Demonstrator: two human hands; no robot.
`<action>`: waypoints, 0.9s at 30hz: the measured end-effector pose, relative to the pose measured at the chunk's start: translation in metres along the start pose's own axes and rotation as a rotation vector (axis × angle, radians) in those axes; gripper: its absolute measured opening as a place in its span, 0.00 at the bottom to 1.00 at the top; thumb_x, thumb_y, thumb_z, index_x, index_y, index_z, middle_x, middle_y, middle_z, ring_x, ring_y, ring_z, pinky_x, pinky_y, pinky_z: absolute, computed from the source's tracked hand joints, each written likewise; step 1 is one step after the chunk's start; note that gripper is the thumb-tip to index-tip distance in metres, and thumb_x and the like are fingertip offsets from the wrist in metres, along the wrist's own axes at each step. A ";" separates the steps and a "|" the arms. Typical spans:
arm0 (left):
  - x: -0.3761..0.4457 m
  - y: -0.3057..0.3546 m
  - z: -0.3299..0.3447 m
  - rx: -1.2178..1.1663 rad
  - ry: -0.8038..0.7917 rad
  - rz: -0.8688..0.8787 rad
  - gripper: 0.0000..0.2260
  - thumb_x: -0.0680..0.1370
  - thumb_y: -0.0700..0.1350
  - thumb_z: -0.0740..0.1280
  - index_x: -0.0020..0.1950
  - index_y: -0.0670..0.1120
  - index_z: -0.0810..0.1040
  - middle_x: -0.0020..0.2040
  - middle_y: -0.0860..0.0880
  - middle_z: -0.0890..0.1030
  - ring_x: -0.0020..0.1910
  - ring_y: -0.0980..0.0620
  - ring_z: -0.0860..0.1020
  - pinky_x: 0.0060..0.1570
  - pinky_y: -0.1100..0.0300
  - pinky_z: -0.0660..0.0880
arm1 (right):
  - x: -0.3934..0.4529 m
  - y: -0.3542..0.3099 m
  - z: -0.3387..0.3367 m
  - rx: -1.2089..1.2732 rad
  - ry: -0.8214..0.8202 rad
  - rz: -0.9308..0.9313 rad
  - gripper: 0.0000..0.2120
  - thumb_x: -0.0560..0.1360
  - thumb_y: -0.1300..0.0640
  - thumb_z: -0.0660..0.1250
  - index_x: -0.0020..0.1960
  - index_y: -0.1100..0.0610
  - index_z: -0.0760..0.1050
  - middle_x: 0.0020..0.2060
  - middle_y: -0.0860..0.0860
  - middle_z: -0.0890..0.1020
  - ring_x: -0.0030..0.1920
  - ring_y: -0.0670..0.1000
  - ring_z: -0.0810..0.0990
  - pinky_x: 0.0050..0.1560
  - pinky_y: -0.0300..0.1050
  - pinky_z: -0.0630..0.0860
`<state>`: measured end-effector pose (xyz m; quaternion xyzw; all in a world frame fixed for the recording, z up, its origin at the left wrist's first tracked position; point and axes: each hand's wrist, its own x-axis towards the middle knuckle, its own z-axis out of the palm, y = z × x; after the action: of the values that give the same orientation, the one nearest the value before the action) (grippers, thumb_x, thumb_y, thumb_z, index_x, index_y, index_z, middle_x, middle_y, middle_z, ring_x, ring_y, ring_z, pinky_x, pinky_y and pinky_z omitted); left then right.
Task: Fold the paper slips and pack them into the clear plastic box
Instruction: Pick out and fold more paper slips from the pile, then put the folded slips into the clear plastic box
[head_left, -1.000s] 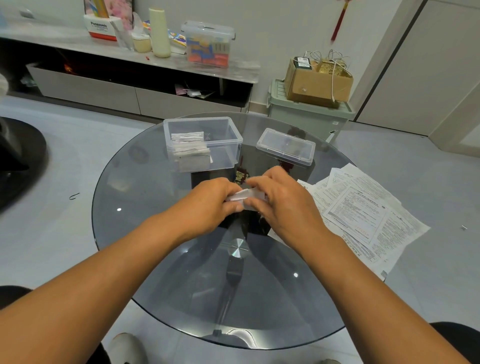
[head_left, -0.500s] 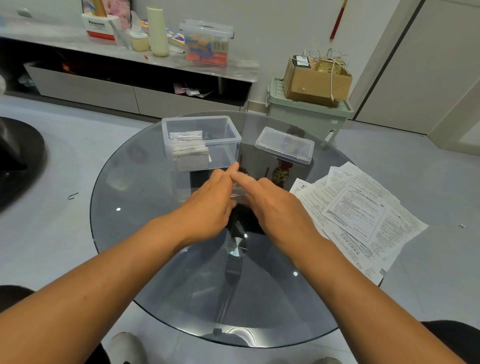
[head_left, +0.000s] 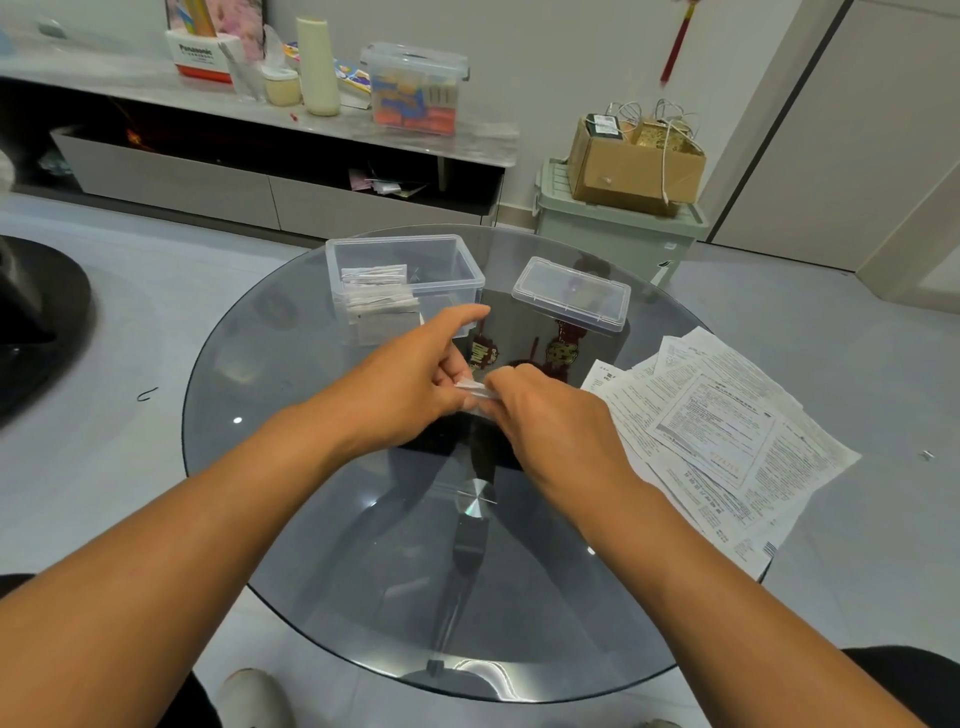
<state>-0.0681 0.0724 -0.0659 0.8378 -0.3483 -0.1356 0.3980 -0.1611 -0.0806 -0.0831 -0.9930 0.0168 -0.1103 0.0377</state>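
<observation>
**Two hands folding a paper slip over a glass table**

The left hand (head_left: 410, 374) and right hand (head_left: 545, 410) meet above the round glass table (head_left: 270, 374), both pinching one small white paper slip (head_left: 475, 388) between curled fingers. Beyond them stands the open clear box (head_left: 457, 265) with folded slips (head_left: 376, 291) stacked inside. Its lid (head_left: 571, 293) lies to the right. Printed sheets (head_left: 727, 431) overlap at the table's right edge.

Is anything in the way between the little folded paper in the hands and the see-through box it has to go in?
Nothing visible blocks it. The folded slip is pinched between the left hand and right hand, just in front of the clear box. The box is open on top; its lid lies off to the right.
</observation>
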 end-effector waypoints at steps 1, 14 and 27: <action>0.000 0.001 -0.003 0.055 0.022 0.022 0.38 0.75 0.44 0.76 0.79 0.60 0.60 0.49 0.56 0.80 0.45 0.57 0.79 0.48 0.62 0.77 | 0.000 0.000 0.000 0.009 -0.014 0.016 0.06 0.82 0.51 0.67 0.55 0.49 0.71 0.44 0.48 0.76 0.38 0.53 0.77 0.41 0.52 0.80; 0.014 -0.025 -0.054 0.589 0.429 -0.008 0.14 0.82 0.38 0.66 0.66 0.48 0.81 0.56 0.45 0.85 0.60 0.40 0.76 0.71 0.47 0.63 | 0.004 0.018 -0.032 0.437 0.221 0.246 0.07 0.84 0.47 0.62 0.51 0.48 0.73 0.42 0.45 0.81 0.42 0.50 0.78 0.43 0.52 0.76; -0.016 0.025 -0.056 0.313 -0.138 0.071 0.09 0.77 0.44 0.73 0.52 0.59 0.84 0.46 0.63 0.83 0.44 0.75 0.75 0.38 0.79 0.69 | 0.008 0.022 -0.062 0.570 0.425 0.271 0.06 0.82 0.49 0.67 0.54 0.50 0.80 0.45 0.43 0.83 0.46 0.49 0.80 0.47 0.58 0.81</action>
<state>-0.0631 0.1051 -0.0116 0.8654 -0.4211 -0.1225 0.2424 -0.1670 -0.1077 -0.0231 -0.8865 0.1239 -0.3079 0.3226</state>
